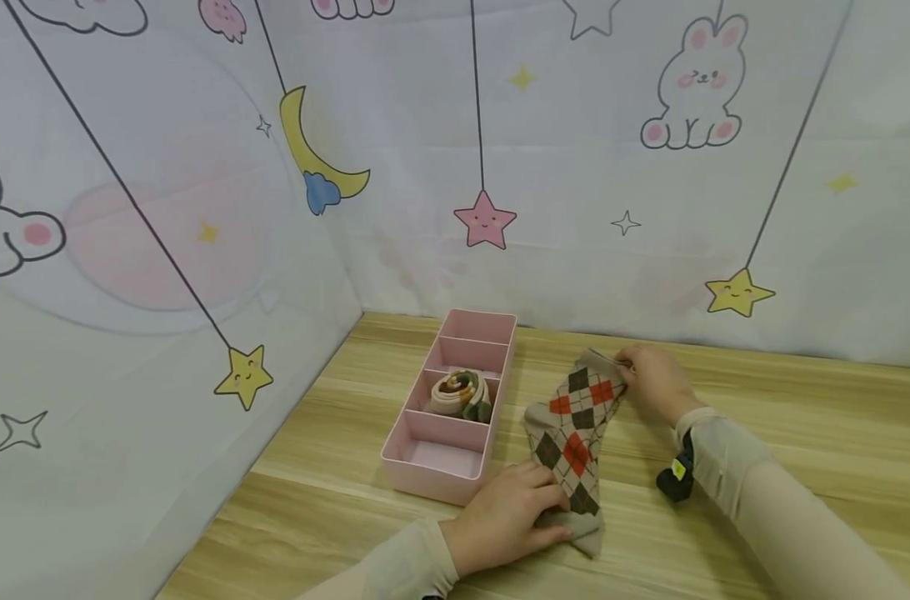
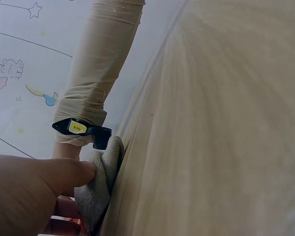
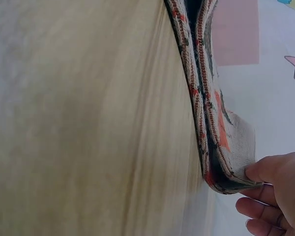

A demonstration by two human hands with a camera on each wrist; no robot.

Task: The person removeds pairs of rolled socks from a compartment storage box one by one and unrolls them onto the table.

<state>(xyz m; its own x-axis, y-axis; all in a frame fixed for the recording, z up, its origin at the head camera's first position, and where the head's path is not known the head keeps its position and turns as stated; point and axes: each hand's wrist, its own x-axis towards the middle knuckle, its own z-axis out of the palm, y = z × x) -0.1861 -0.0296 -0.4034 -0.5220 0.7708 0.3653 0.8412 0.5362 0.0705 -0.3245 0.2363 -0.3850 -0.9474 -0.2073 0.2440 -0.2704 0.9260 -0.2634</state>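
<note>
A pair of beige argyle socks [image 1: 577, 417] with red and dark diamonds lies flat on the table, one on the other; the right wrist view shows both layers edge on. At the far end, my right hand [image 1: 656, 385] pinches a corner between thumb and fingers. My left hand [image 1: 503, 518] holds the near end, its thumb [image 2: 73, 174] against the grey-beige knit [image 2: 96, 196] in the left wrist view. Beside the socks stands a pink divided box [image 1: 436, 490]. One of its middle compartments holds a rolled cream sock [image 1: 455, 398] with green and mustard patches.
The wood-grain table [image 1: 312, 467] meets a white patterned cloth [image 1: 575, 275] along its back and left sides. The box stands left of the socks, close to the left hand. A black wrist device [image 1: 676, 477] hangs below the right sleeve.
</note>
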